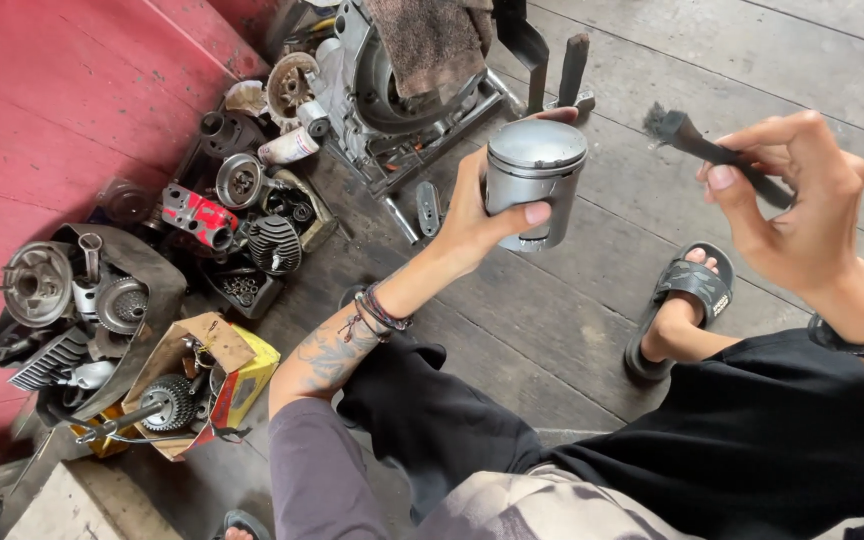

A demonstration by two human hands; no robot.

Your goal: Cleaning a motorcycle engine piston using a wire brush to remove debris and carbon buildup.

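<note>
A grey piston (535,180) is gripped upright in the left hand (477,215), raised above the plank floor (572,320). A small dark brush (707,150) is pinched in the right hand (802,215), bristles just beside the piston, not touching. Engine parts (242,200) are heaped at the left by a red wall (42,110)

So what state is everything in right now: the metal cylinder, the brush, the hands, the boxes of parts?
Left hand: closed around the piston, held up off the floor.
Piston: upright, grey metal, crown on top.
Right hand: pinching the brush handle, apart from the piston.
Brush: dark, bristles pointing toward the piston, not touching it.
Cardboard box: open, flaps torn, gear inside.
Engine casing: on the floor, partly covered by a rag.
</note>
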